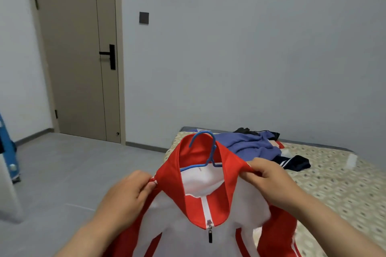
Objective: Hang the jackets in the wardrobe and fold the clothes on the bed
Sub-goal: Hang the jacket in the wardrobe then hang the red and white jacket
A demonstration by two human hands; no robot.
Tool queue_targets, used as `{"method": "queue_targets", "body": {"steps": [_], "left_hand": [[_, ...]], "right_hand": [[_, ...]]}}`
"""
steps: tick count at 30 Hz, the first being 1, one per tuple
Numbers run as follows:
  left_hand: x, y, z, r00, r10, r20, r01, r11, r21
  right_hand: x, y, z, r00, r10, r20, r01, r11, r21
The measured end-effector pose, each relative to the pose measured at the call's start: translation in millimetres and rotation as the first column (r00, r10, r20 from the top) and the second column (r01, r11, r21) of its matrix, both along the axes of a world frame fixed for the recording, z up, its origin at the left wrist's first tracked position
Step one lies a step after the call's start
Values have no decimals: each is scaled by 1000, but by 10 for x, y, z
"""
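Observation:
A red and white zip jacket (200,210) hangs in front of me on a blue hanger (211,148), whose hook sticks up out of the red collar. My left hand (129,190) pinches the jacket's left shoulder. My right hand (269,175) grips the right shoulder. The zip is closed up to the collar. Behind it, on the bed (334,183), lie a crumpled blue-purple garment (248,144), a black garment (244,131) and a dark navy piece with white stripes (292,162).
The bed with a patterned cover fills the right side against a grey wall. A closed beige door (77,52) with a black handle stands at the left. Grey tiled floor (73,173) lies between. A blue object (9,152) and a white panel edge sit at the far left.

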State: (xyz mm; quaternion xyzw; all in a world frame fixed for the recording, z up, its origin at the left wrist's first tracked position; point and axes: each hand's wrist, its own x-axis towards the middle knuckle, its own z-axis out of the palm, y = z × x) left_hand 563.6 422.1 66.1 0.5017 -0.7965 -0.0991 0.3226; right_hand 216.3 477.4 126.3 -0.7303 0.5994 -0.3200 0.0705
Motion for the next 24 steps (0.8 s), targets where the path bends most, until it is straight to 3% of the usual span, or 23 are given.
{"method": "queue_targets", "body": {"steps": [5,10,14,18,24], "left_hand": [[-39,241,342,991,8,134,-5,1000,-21],[76,408,490,994,79,79,-72,993,-92],[274,438,509,995,97,-6,-97,989,-109],[265,493,559,999,37,-22,-40,990,-135],[108,579,693,994,-108,-6,105,979,-174]], "right_hand": [[339,123,143,998,51,-30,-51,999,-3],[457,259,277,995,95,-23,-96,995,-12],[306,377,370,997,37,-62,-38,999,-9],[299,438,410,982,19,-186,-21,1000,-11],[563,446,474,970,129,-206,-135,991,-13]]}}
